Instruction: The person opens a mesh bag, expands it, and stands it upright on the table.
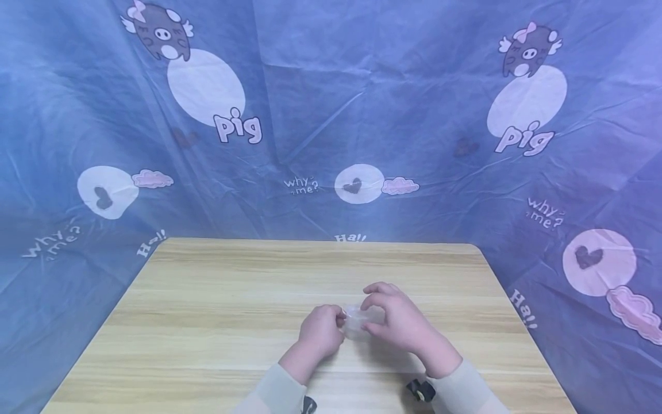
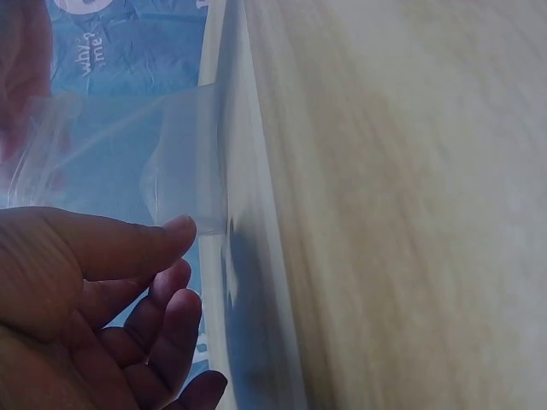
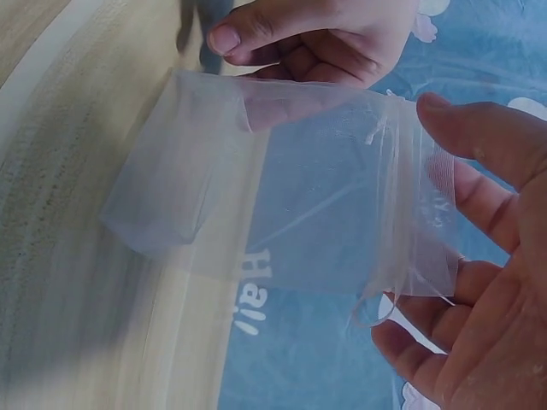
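A translucent mesh drawstring pouch (image 3: 320, 188) is stretched between the two hands, just over the table. Its boxy closed end lies to the left in the right wrist view, and a thin cord loop (image 3: 376, 309) hangs by the gathered mouth. My left hand (image 1: 320, 332) pinches one long edge of the pouch between thumb and index finger; its other fingers curl loosely, as the left wrist view shows. At the mouth, my right hand (image 1: 397, 319) has its thumb (image 3: 461, 128) on the hem's upper corner and its fingers curved round the lower side, partly seen through the mesh.
The light wood-grain table (image 1: 222, 299) spreads around both hands. Blue printed cloth (image 1: 320, 126) hangs close behind its far edge and along both sides. A small black device (image 1: 421, 390) sits at the right sleeve cuff, and another (image 1: 308, 405) at the left.
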The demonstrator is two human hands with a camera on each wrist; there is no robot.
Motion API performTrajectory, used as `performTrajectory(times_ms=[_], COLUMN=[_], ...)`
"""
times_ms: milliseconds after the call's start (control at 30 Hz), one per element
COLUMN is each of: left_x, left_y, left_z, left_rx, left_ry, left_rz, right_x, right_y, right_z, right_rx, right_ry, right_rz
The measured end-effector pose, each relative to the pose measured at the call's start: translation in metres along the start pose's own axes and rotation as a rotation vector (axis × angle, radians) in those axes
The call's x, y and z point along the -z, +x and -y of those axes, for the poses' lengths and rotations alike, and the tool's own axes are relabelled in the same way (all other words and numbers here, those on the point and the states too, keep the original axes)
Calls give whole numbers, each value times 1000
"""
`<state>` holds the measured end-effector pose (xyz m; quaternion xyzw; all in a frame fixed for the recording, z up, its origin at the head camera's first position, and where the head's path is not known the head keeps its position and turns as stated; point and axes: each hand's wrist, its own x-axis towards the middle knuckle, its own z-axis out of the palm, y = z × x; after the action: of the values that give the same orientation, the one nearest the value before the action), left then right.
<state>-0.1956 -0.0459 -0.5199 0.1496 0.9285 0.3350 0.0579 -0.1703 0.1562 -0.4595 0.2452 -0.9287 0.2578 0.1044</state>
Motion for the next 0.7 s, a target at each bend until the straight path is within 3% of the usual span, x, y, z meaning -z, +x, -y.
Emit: performTrajectory(times_ms=[467,700], left_x=[3,27], left_y=[2,-1], left_z=[2,14], left_rx=[15,39], left_ry=[-25,-170], left_rz=[16,81], right_x=[2,0], right_y=[0,-4], right_z=[1,-6], right_rx=[-4,-10], right_ry=[41,99], right_rz=[-34,-64])
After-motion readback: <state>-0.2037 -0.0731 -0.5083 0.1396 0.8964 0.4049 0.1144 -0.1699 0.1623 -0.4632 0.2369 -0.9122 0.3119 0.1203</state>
